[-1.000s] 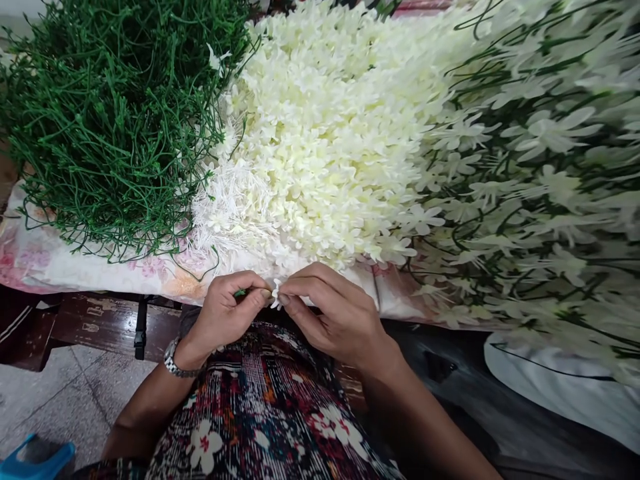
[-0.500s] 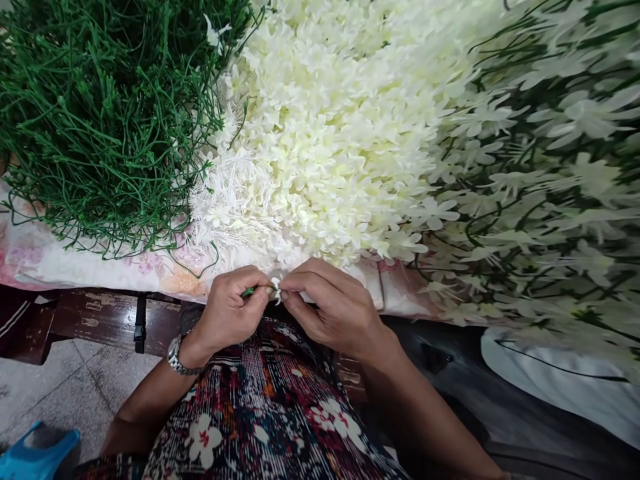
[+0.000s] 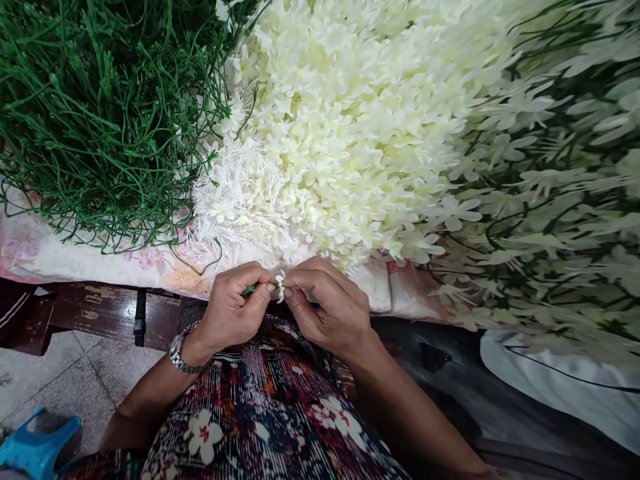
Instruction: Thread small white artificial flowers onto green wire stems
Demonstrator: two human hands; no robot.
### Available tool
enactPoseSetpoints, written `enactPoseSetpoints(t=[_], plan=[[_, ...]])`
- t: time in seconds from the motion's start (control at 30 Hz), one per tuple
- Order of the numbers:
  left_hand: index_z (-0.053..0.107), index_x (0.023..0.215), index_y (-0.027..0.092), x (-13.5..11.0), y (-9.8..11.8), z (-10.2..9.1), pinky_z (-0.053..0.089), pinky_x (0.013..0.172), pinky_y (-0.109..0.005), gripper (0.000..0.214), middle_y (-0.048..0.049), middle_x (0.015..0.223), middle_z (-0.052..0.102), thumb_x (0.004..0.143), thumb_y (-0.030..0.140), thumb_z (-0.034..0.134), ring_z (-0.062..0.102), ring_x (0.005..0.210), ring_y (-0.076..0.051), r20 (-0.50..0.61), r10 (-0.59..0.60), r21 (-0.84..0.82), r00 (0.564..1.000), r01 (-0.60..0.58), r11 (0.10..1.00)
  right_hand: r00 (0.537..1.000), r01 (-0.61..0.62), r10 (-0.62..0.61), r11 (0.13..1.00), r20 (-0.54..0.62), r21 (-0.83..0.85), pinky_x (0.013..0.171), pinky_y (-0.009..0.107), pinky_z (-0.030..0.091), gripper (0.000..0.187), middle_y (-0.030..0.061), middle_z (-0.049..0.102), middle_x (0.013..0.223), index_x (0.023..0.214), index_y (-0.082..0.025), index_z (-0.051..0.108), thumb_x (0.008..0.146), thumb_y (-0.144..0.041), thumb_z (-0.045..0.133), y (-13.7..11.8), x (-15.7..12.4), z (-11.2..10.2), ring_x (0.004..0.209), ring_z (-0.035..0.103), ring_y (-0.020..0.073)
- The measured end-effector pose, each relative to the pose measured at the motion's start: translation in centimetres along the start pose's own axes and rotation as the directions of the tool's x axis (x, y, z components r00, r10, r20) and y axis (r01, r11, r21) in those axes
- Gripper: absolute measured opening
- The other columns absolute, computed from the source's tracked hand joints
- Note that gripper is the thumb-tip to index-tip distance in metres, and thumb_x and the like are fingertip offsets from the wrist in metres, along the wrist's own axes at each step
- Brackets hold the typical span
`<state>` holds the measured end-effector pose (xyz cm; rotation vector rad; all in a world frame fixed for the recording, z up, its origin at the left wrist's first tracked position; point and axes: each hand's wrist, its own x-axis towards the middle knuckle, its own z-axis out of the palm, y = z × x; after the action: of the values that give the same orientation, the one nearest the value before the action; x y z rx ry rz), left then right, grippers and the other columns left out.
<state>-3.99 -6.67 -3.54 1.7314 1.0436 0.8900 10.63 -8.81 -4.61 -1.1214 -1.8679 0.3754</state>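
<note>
My left hand (image 3: 239,303) is closed in a pinch on a green artificial flower stem (image 3: 249,290), whose tip points to the right. At that tip sits a small white flower piece (image 3: 280,288), between the fingertips of both hands. My right hand (image 3: 327,303) pinches the white piece from the right side. Just beyond my hands lie a heap of white thread-like stamens (image 3: 237,193) and a large pile of cream-white petals (image 3: 350,147). To the left is a thick heap of green stems (image 3: 100,120).
Finished-looking white flowers on green stems (image 3: 565,200) are heaped at the right. A floral-patterned cloth (image 3: 125,267) covers the work surface. Below its edge are a brown wooden bench (image 3: 110,313) with a black buckled strap (image 3: 140,320), and a blue plastic object (image 3: 37,447) on the floor.
Both hands stay nearly in place, pinching the stem and the white piece. The white piece shows a little more between the fingertips. The view has shifted slightly.
</note>
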Motion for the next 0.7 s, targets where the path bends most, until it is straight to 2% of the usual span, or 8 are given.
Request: enactPoseSetpoints(t=[0.37,0.5,0.6,0.7], plan=[[0.050,0.063,0.014,-0.1,-0.2,-0.3,0.033,0.052,-0.018,0.014,0.0036,0.058,0.044,0.077,0.010,0.047,0.040,0.054,-0.006,-0.001,0.022,-0.032,1.000,-0.022,0.999,0.999,-0.005,0.006,0.999,-0.034,0.034,0.056,0.024,0.044,0.019,0.0025,0.053,0.070,0.084,-0.016,0.050,0.070,-0.003,0.053,-0.1,0.0,0.7,0.066,0.050,0.0106],[0.053,0.068,0.014,-0.2,-0.5,-0.5,0.035,0.053,-0.018,0.011,0.0032,0.059,0.047,0.077,0.010,0.048,0.043,0.055,-0.006,0.013,0.041,-0.083,0.999,-0.040,0.996,1.000,-0.006,0.006,0.999,0.029,0.032,0.059,0.024,0.044,0.019,0.0020,0.055,0.071,0.086,-0.016,0.051,0.071,-0.005,0.054,-0.4,0.3,-0.2,0.068,0.051,0.0107],[0.056,0.074,0.014,-0.4,-0.6,-0.5,0.037,0.054,-0.019,0.009,0.0020,0.061,0.050,0.077,0.011,0.049,0.046,0.056,-0.007,-0.056,0.082,-0.096,0.995,-0.087,0.992,0.997,-0.057,0.053,0.996,0.051,0.065,0.061,0.024,0.045,0.018,0.0017,0.057,0.074,0.087,-0.017,0.052,0.072,-0.007,0.054,-0.8,0.5,-1.2,0.070,0.053,0.0107],[0.058,0.077,0.014,-0.7,-0.7,-0.3,0.038,0.055,-0.020,0.010,0.0008,0.063,0.052,0.076,0.008,0.050,0.048,0.058,-0.008,-0.150,0.170,-0.011,0.974,-0.174,0.985,0.996,-0.090,0.089,0.994,0.032,0.062,0.061,0.024,0.045,0.017,0.0017,0.057,0.074,0.086,-0.016,0.053,0.071,-0.010,0.056,-1.2,0.6,-1.9,0.070,0.053,0.0111]])
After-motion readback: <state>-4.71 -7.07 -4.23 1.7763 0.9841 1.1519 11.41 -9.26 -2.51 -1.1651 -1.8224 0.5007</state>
